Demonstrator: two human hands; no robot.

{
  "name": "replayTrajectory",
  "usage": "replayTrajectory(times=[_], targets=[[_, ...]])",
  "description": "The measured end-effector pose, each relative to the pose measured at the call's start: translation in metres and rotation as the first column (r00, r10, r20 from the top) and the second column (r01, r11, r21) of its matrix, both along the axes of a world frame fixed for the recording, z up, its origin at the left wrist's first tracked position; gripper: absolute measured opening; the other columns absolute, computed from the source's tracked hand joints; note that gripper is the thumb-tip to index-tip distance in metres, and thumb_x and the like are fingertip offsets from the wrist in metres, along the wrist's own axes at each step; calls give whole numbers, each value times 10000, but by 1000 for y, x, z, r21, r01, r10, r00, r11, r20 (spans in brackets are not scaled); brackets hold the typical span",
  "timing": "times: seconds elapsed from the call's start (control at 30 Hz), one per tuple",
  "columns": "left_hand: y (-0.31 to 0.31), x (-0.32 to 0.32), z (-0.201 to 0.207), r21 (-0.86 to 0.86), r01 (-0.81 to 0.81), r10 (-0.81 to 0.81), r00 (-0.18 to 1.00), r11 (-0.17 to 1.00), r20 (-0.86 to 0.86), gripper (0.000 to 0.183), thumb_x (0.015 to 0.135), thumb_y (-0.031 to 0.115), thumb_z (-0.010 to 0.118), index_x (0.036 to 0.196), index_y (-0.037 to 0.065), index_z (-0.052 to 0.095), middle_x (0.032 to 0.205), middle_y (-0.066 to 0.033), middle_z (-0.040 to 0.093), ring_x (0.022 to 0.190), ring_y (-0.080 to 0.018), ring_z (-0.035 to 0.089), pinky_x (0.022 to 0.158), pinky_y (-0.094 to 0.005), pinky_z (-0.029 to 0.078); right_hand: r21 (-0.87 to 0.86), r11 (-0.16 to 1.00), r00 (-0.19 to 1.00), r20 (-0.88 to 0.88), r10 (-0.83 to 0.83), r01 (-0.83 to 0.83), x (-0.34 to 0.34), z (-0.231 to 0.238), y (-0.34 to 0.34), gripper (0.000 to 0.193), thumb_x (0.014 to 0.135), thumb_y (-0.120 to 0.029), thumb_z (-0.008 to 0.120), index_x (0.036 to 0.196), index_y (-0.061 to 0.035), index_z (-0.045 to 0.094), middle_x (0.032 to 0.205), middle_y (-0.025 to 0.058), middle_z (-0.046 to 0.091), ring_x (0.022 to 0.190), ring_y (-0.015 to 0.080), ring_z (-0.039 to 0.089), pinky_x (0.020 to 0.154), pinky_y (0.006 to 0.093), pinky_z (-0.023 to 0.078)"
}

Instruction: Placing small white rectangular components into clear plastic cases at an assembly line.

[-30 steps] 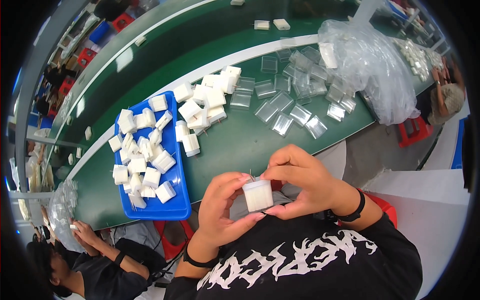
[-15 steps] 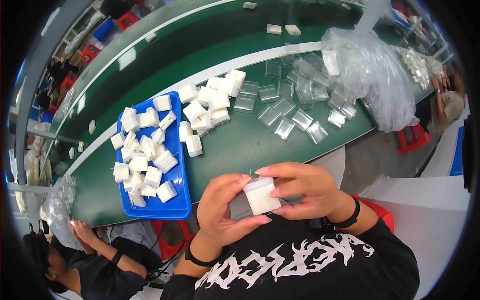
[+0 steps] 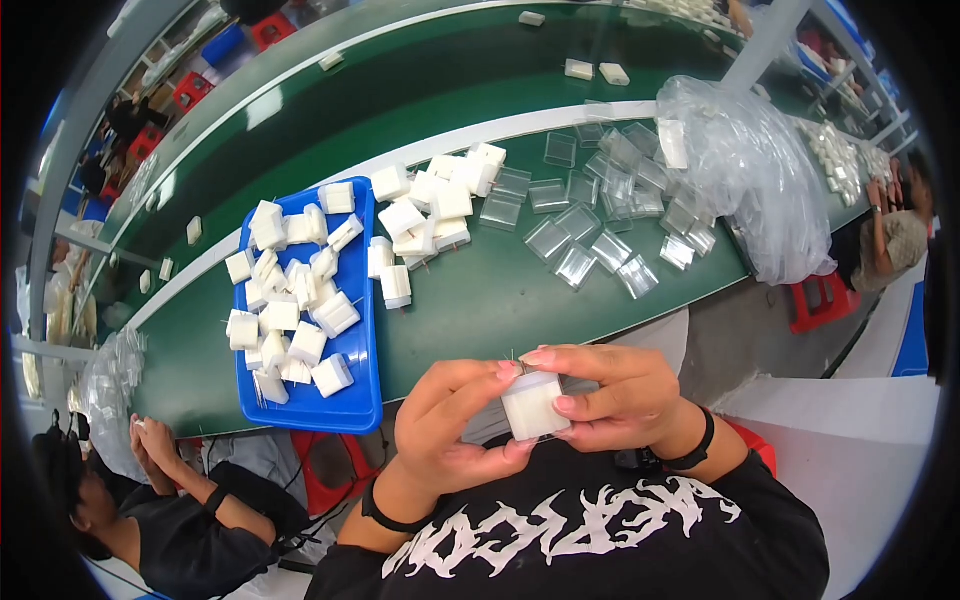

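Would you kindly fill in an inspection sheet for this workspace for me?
Surface: green table, partly covered.
Items: white block in hand; loose blocks in and beside the blue tray; clear pieces spread farther right.
Clutter: crumpled bag at the table's right end.
Hands: left hand and right hand both hold the white block.
Cables: thin dark strands near the red stool; cannot tell if cables.
Surroundings: co-worker lower left, another person far right.
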State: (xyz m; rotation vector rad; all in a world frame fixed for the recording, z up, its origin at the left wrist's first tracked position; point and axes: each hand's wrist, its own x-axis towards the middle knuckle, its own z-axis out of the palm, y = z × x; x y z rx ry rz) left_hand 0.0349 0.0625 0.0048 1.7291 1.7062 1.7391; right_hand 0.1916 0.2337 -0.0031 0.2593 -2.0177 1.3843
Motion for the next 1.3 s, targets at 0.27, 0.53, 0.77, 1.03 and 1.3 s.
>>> replayTrajectory(times=[0.27, 0.53, 0.77, 1.03, 1.3], targets=[[0, 5, -3, -133, -60, 80, 985, 989, 150, 586, 667, 61, 865, 1211, -33, 670, 1072, -162, 699, 893, -234, 718, 725, -307, 589, 42, 999, 994, 106, -23, 19, -1, 3, 7, 431, 744, -59, 868, 1147, -76, 713, 1356, 218, 650, 1065, 350, 720, 747, 325, 594], [-7, 3, 0, -444, 272, 168, 663, 854, 730, 559, 746, 77, 898, 1221, -52, 634, 1145, -188, 679, 939, -239, 723, 742, -305, 618, -75, 994, 895, 444, -42, 84, 3, 14, 3, 379, 812, -51, 843, 1151, 4, 684, 1134, 158, 721, 950, 245, 727, 857, 341, 575], [-2, -7, -13, -81, 170, -160, 980, 982, 118, 690, 717, 73, 924, 1309, -26, 585, 1279, -210, 558, 1127, -262, 633, 853, -340, 610, -689, 708, 860, 446, 248, 154, 4, 14, 0, 331, 854, -4, 809, 1150, 13, 660, 1033, 103, 730, 907, 118, 699, 778, 252, 571], [-4, 1, -23, -12, 189, -175, 930, 982, 323, 727, 702, 17, 902, 1353, -31, 581, 1236, -202, 566, 1118, -279, 627, 898, -365, 592, -770, 635, 832, 388, 395, 58, 7, 18, -3, 532, 751, 58, 869, 1224, 30, 627, 1052, 115, 725, 943, 138, 709, 839, 272, 586], [-9, 2, -28, 25, 152, -151, 923, 988, 355, 685, 689, 63, 916, 1316, -6, 646, 1190, -190, 645, 1042, -256, 679, 889, -341, 575, -748, 660, 791, 443, 423, 66, 4, 22, -6, 567, 715, 93, 878, 1225, 42, 634, 1064, 171, 736, 940, 195, 744, 827, 320, 613]])
